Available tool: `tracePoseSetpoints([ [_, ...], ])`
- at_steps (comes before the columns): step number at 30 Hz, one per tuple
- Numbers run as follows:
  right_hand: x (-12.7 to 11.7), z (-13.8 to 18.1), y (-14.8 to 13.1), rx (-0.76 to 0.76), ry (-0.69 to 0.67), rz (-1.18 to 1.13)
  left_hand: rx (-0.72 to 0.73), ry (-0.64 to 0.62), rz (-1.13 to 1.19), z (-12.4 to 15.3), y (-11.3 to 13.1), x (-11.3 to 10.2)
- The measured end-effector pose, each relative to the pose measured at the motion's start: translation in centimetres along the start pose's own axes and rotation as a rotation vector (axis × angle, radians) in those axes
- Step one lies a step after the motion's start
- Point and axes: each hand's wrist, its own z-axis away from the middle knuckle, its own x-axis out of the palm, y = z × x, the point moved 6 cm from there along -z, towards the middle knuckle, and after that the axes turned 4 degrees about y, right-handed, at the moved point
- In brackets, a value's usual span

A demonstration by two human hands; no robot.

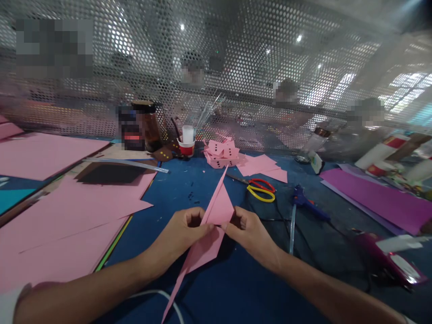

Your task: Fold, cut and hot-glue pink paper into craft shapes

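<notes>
A folded piece of pink paper (222, 204) is held up between my hands over the blue table (249, 279). My left hand (191, 227) pinches its left side, thumb on the front face. On the right edge, my right hand (243, 225) grips the paper with the thumb close to my left thumb. The paper has creased, pointed ends, and a long narrow strip of it hangs toward me. Beyond my hands lie scissors (259, 189) with one red and one yellow handle. Behind the paper sits a small pink paper basket (221, 155) with black dots.
Large pink sheets (101, 211) cover the left. A blue glue gun (308, 202) with a cord lies right, near purple sheets (374, 193). At the back stand a dark jar (148, 123) and a red-white cup (186, 147), before a perforated metal screen (236, 81). People show behind it.
</notes>
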Motion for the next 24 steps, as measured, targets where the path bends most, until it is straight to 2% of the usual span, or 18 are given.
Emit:
tracePoseSetpoints([
  [6,0.06,0.11,-0.25,0.007,-0.014,-0.002,-0.026,0.024,-0.034,-0.04,-0.28,-0.13],
  [11,0.43,0.24,-0.62,-0.028,-0.072,-0.034,0.008,0.011,-0.021,0.05,-0.28,0.13],
  [18,0.38,0.44,-0.59,0.023,0.011,0.116,0.005,-0.002,-0.047,0.02,-0.41,0.62],
  [24,0.49,0.47,-0.26,0.052,-0.030,0.077,-0.003,0.003,-0.071,-0.05,-0.63,0.50],
])
